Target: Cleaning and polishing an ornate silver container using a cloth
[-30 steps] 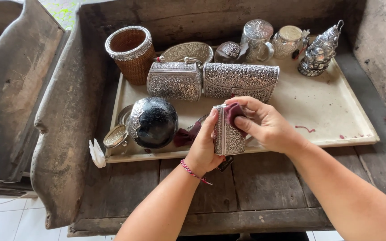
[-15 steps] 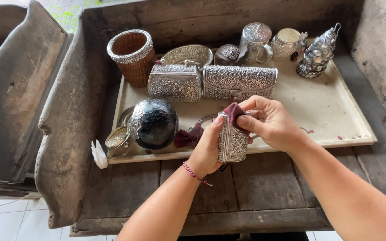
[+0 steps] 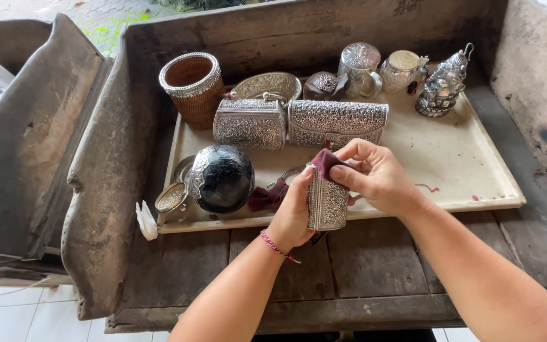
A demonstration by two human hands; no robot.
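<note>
My left hand (image 3: 294, 212) grips a small embossed silver box (image 3: 328, 201) from its left side, holding it upright over the front edge of a cream tray (image 3: 470, 158). My right hand (image 3: 378, 177) pinches a dark red cloth (image 3: 326, 159) and presses it on the top of the box. More of the red cloth (image 3: 267, 196) lies on the tray to the left of the box. A red thread bracelet sits on my left wrist.
On the tray stand two embossed silver purses (image 3: 251, 123) (image 3: 337, 120), a dark round bowl with silver trim (image 3: 223, 177), a woven cup with a silver rim (image 3: 191, 85), silver jars (image 3: 359, 66) and a silver figurine (image 3: 441, 85). Old wooden boards (image 3: 375, 259) surround the tray.
The box has turned more upright and shifted slightly right and down. My right fingers have moved the cloth over its top.
</note>
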